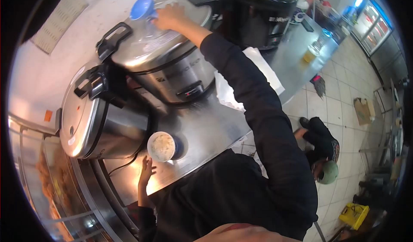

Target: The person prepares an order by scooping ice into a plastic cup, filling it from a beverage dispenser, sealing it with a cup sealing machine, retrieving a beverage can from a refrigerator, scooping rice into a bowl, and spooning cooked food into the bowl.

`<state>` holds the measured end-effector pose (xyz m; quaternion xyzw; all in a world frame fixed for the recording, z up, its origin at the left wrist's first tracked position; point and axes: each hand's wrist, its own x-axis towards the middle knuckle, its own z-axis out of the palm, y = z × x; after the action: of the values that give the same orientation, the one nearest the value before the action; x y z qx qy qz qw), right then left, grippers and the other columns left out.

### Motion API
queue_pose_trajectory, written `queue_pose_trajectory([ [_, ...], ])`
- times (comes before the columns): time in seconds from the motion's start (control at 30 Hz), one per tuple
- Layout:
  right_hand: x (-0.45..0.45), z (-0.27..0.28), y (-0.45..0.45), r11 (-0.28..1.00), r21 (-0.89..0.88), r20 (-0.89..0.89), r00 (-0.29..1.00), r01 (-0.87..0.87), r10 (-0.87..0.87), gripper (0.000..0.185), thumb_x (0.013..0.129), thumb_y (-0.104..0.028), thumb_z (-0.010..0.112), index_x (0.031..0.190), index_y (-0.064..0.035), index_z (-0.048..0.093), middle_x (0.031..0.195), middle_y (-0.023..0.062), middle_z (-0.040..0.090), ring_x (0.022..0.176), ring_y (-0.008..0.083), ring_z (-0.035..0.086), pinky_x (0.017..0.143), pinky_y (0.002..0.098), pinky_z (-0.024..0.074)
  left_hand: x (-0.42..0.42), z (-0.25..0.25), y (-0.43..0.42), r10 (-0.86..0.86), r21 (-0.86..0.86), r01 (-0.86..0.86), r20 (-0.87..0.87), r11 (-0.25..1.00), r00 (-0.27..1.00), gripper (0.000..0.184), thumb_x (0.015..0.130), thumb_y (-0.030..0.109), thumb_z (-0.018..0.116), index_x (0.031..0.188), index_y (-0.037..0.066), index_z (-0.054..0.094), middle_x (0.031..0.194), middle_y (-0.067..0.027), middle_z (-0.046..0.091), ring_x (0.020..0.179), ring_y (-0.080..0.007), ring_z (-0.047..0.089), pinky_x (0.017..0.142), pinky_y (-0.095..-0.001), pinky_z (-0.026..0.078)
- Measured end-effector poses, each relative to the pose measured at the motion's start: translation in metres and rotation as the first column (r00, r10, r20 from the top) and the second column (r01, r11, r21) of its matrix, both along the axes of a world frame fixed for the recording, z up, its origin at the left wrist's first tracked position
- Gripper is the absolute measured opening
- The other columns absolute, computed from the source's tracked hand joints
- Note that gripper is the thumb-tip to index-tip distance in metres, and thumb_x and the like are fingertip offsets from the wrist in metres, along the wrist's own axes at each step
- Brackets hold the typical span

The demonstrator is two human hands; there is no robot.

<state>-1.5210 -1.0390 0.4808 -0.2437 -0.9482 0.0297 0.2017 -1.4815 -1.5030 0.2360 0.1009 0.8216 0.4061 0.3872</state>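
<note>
My right hand (170,16) reaches over the lid of a large steel rice cooker (172,72), its fingers closed at the base of a blue plastic scoop (142,7). Something clear on the lid lies below the scoop; I cannot make out what it is. Near the counter's front edge stands a round bowl (161,146) filled with what looks like white rice. Just beside the bowl, my left hand (147,170) is open with its fingers apart, holding nothing. The shut lid of the steel cooker has black handles.
A second steel cooker (116,128) stands at the left, and a black cooker (258,20) at the back. White paper (247,76) lies on the metal counter (206,130). A jar with yellow contents (310,53) stands farther along. A person in a cap (325,149) is low on the tiled floor.
</note>
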Motion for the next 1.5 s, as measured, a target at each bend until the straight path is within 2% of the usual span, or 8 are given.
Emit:
queue_pose_trajectory([
  [0.1, 0.008, -0.009, -0.002, 0.960, -0.207, -0.236, 0.962, -0.191, 0.140, 0.049, 0.073, -0.048, 0.045, 0.112, -0.0183, 0.046, 0.112, 0.0171, 0.043, 0.107, 0.0384, 0.035, 0.089, 0.0484, 0.0245, 0.010, -0.038, 0.009, 0.023, 0.255, -0.126, 0.373, 0.959, 0.928, 0.073, 0.077, 0.057, 0.032, 0.125, 0.006, 0.013, 0.116, -0.0161, 0.035, 0.097, -0.0276, 0.046, 0.077, -0.0400, 0.042],
  [0.33, 0.084, -0.017, 0.027, 0.910, 0.177, -0.522, 0.748, -0.375, 0.410, 0.039, 0.080, -0.034, 0.045, 0.113, -0.0132, 0.046, 0.096, 0.0114, 0.052, 0.091, 0.0225, 0.049, 0.080, 0.0307, 0.0363, 0.016, -0.075, 0.027, 0.229, 0.328, -0.350, 0.354, 0.877, 0.907, 0.070, 0.079, 0.054, 0.034, 0.125, 0.008, 0.010, 0.115, -0.0162, 0.037, 0.097, -0.0290, 0.045, 0.079, -0.0406, 0.042],
  [0.53, 0.243, -0.077, 0.023, 0.733, -0.536, -0.670, 0.739, -0.419, -0.068, 0.039, 0.085, -0.032, 0.039, 0.112, -0.0046, 0.044, 0.097, 0.0072, 0.053, 0.088, 0.0129, 0.048, 0.080, 0.0238, 0.0345, 0.025, -0.059, 0.069, 0.386, 0.340, -0.467, 0.282, 0.816, 0.878, 0.047, 0.081, 0.029, 0.036, 0.121, 0.005, 0.027, 0.113, -0.0167, 0.040, 0.097, -0.0283, 0.046, 0.075, -0.0375, 0.044],
  [0.8, 0.336, -0.239, -0.105, 0.210, -0.967, -0.214, 0.899, -0.141, -0.382, 0.042, 0.085, -0.032, 0.040, 0.116, -0.0046, 0.040, 0.099, 0.0062, 0.051, 0.094, 0.0133, 0.045, 0.084, 0.0273, 0.0331, 0.013, -0.067, 0.136, -0.043, 0.335, 0.003, 0.113, 0.942, 0.993, 0.039, 0.083, 0.023, 0.034, 0.114, 0.000, 0.036, 0.107, -0.0145, 0.045, 0.091, -0.0229, 0.050, 0.072, -0.0305, 0.045],
  [0.9, 0.316, -0.252, -0.151, 0.164, -0.960, -0.267, 0.915, -0.226, -0.301, 0.047, 0.084, -0.036, 0.040, 0.119, -0.0052, 0.035, 0.109, 0.0085, 0.045, 0.101, 0.0153, 0.042, 0.085, 0.0288, 0.0330, 0.043, -0.016, 0.187, -0.252, 0.352, 0.161, 0.228, 0.922, 0.941, 0.039, 0.083, 0.021, 0.033, 0.117, 0.001, 0.033, 0.108, -0.0141, 0.045, 0.090, -0.0213, 0.051, 0.072, -0.0294, 0.045],
  [0.97, 0.306, -0.244, -0.166, -0.141, -0.894, -0.334, 0.843, -0.425, -0.421, 0.053, 0.081, -0.038, 0.046, 0.121, -0.0068, 0.030, 0.116, 0.0118, 0.039, 0.105, 0.0184, 0.038, 0.088, 0.0287, 0.0300, 0.057, -0.008, 0.207, -0.365, 0.356, 0.265, 0.252, 0.896, 0.896, 0.041, 0.084, 0.022, 0.033, 0.119, 0.001, 0.031, 0.109, -0.0141, 0.045, 0.091, -0.0208, 0.051, 0.072, -0.0293, 0.045],
  [1.3, 0.351, -0.254, -0.195, 0.019, -0.922, -0.264, 0.591, -0.388, -0.762, 0.063, 0.076, -0.036, 0.051, 0.123, -0.0017, 0.026, 0.117, 0.0143, 0.037, 0.108, 0.0224, 0.036, 0.090, 0.0312, 0.0287, 0.089, -0.023, 0.240, -0.726, 0.365, 0.630, 0.269, 0.685, 0.633, 0.052, 0.085, 0.040, 0.031, 0.122, 0.002, 0.027, 0.117, -0.0114, 0.039, 0.109, -0.0200, 0.036, 0.093, -0.0318, 0.024],
  [1.5, 0.357, -0.273, -0.214, -0.025, -0.871, -0.250, 0.486, -0.492, -0.838, 0.062, 0.077, -0.038, 0.049, 0.122, -0.0013, 0.028, 0.120, 0.0135, 0.035, 0.112, 0.0216, 0.032, 0.093, 0.0319, 0.0241, 0.124, 0.000, 0.250, -0.571, 0.450, 0.352, 0.669, 0.821, 0.477, 0.056, 0.083, 0.042, 0.033, 0.121, 0.001, 0.029, 0.121, -0.0111, 0.038, 0.111, -0.0202, 0.036, 0.093, -0.0318, 0.027],
])
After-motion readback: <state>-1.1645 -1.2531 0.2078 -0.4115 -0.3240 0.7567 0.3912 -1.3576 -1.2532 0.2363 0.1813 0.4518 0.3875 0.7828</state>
